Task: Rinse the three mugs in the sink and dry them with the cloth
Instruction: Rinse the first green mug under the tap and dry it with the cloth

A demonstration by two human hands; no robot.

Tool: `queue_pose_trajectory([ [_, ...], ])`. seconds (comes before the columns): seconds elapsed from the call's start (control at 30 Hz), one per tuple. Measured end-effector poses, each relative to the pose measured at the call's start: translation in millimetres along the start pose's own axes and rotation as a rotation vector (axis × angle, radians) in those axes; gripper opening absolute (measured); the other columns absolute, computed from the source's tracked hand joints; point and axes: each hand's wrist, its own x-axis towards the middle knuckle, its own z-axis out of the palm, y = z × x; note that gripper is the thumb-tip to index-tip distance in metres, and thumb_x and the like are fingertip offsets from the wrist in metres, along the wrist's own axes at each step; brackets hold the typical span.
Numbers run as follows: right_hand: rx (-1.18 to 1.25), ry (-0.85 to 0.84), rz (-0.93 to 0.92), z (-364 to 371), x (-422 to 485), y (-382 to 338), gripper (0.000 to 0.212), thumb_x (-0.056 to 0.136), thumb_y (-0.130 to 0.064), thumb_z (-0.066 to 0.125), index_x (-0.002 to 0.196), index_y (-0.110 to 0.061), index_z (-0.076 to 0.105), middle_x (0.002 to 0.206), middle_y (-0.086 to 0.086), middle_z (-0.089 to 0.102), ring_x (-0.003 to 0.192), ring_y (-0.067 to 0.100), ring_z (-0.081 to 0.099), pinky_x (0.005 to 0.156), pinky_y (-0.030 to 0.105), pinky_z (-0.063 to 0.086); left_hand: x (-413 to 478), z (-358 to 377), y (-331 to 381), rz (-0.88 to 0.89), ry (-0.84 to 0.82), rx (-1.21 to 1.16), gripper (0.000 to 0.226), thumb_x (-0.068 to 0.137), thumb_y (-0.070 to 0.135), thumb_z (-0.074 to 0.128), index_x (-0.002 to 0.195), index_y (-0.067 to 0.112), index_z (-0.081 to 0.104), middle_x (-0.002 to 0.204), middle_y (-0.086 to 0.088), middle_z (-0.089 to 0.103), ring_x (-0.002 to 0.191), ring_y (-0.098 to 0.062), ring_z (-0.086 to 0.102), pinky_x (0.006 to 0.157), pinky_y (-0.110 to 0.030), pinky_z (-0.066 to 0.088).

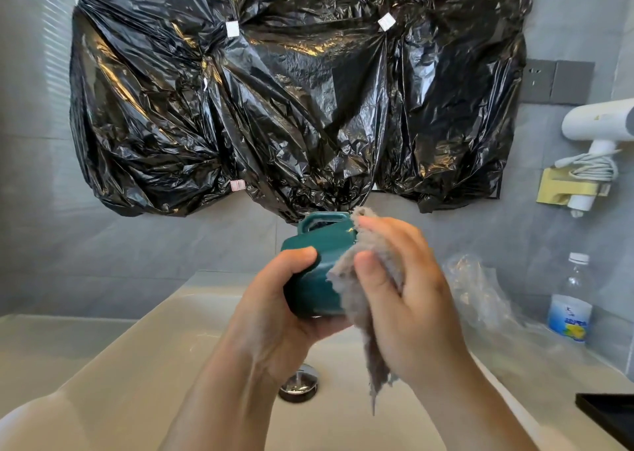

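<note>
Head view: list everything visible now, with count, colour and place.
mug: one, teal, held above the sink
cloth: one, grey, against the mug's side
sink: one, cream, under the mug
drain plug: one, chrome, basin bottom
plastic sheeting: one, black, on wall behind
water bottle: one, clear, right counter
plastic bag: one, clear, beside water bottle
hair dryer: one, white, right wall holder
socket plates: two, grey, right wall
flat object: one, black, lower right edge
left hand: one, grips the mug
right hand: one, pinches the cloth

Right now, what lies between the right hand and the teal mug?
In the head view, the grey cloth lies between the right hand and the teal mug.
</note>
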Motion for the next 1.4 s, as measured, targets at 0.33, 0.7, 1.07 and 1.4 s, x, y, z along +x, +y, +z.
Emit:
queue_pose_trajectory([
  [0.33,-0.279,-0.013,-0.221,7,-9,-3,0.049,0.098,-0.041,0.047,0.135,-0.012,0.061,0.141,0.002,0.051,0.134,0.016,0.046,0.115,0.026,0.034,-4,3,3,0.283,0.169,0.079,0.027,0.072,0.036,0.068,0.093,0.023,0.081,0.088,-0.002,0.079,0.07,-0.015,0.074,0.048,-0.024,0.053],
  [0.7,-0.208,0.035,-0.24,11,-14,1,0.044,0.096,-0.036,0.053,0.13,-0.01,0.064,0.138,-0.002,0.059,0.129,0.009,0.054,0.107,0.037,0.046,-4,0,5,0.25,0.195,0.132,0.025,0.066,0.033,0.076,0.089,0.025,0.082,0.091,-0.004,0.079,0.074,-0.016,0.075,0.051,-0.029,0.056],
  [1.07,-0.092,0.032,-0.227,4,-9,0,0.04,0.095,-0.032,0.056,0.127,-0.01,0.065,0.136,-0.004,0.06,0.132,0.004,0.053,0.109,0.021,0.04,-6,6,1,0.177,0.131,0.138,0.03,0.065,0.038,0.075,0.09,0.024,0.082,0.088,-0.002,0.078,0.07,-0.015,0.073,0.05,-0.026,0.054],
  [1.4,-0.004,-0.025,-0.123,-5,-4,2,0.045,0.095,-0.041,0.052,0.13,-0.016,0.064,0.135,-0.006,0.063,0.129,0.003,0.055,0.108,0.026,0.044,-6,-2,3,0.089,-0.011,0.181,0.031,0.062,0.034,0.074,0.09,0.023,0.082,0.089,-0.005,0.078,0.071,-0.019,0.073,0.055,-0.034,0.057],
])
